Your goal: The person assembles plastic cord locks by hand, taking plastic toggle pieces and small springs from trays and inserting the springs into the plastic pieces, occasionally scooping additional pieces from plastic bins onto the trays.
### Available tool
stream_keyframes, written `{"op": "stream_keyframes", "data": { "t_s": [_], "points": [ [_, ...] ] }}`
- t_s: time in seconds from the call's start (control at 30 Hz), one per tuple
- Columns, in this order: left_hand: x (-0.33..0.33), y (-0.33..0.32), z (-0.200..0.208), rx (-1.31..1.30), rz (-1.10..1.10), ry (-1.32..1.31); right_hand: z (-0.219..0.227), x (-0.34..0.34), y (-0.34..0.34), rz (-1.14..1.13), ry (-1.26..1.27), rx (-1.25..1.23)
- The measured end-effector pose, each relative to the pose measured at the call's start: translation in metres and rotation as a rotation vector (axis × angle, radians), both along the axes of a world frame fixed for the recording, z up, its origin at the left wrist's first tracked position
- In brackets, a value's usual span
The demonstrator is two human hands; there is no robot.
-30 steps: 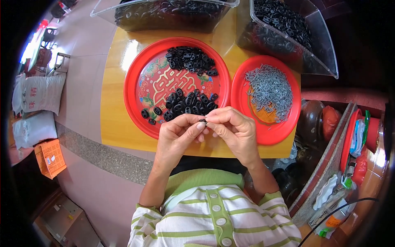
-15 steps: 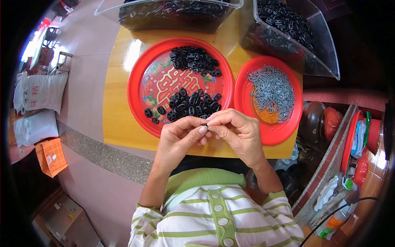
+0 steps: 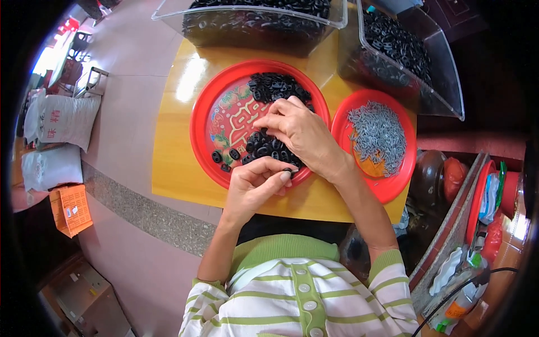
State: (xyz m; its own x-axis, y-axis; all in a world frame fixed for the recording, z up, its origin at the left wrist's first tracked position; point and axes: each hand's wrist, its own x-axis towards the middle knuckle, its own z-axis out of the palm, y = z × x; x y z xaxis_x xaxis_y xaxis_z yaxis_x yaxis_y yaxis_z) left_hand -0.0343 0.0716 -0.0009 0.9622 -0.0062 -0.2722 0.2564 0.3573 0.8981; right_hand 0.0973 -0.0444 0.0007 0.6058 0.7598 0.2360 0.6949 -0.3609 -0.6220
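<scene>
My left hand (image 3: 259, 182) pinches a small black plastic piece (image 3: 288, 171) between thumb and forefinger, above the near rim of a large red patterned tray (image 3: 197, 132). My right hand (image 3: 295, 129) reaches over that tray, its fingers bent together at the top of the nearer pile of black two-hole plastic pieces (image 3: 259, 147). What its fingertips hold, if anything, is hidden. Farther back on the tray lies a second pile of black pieces (image 3: 275, 87). To the right, a smaller red plate (image 3: 341, 112) carries a heap of small grey metal pins or screws (image 3: 377, 132).
Two clear plastic bins, one at the back (image 3: 264, 28) and one at the back right (image 3: 387, 70), hold many black pieces. The yellow table (image 3: 174, 135) ends just before my body. White sacks (image 3: 67, 121) stand on the floor at left; bags and bottles crowd the right.
My right hand has left the left hand's fingertips and moved up over the pile on the tray. My left hand keeps its pinch on the black piece. The whole view has shifted slightly.
</scene>
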Motion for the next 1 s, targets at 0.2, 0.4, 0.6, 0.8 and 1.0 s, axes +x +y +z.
{"op": "stream_keyframes", "data": {
  "t_s": [0.2,0.4,0.6,0.8,1.0],
  "points": [
    [-0.003,0.000,-0.006,0.022,-0.035,-0.099,-0.001,0.005,0.003,0.117,-0.023,-0.073],
    [-0.010,-0.003,0.003,-0.024,0.079,-0.033,0.014,-0.003,-0.015,-0.047,0.371,0.115],
    [0.002,-0.004,0.015,-0.028,0.268,-0.086,0.031,-0.020,-0.042,-0.245,1.074,0.552],
    [0.020,-0.016,0.027,0.008,0.256,-0.117,0.037,-0.034,-0.056,-0.257,1.111,0.686],
    [0.014,-0.023,0.019,0.025,0.247,-0.104,0.030,-0.048,-0.060,-0.268,1.038,0.709]
  ]
}}
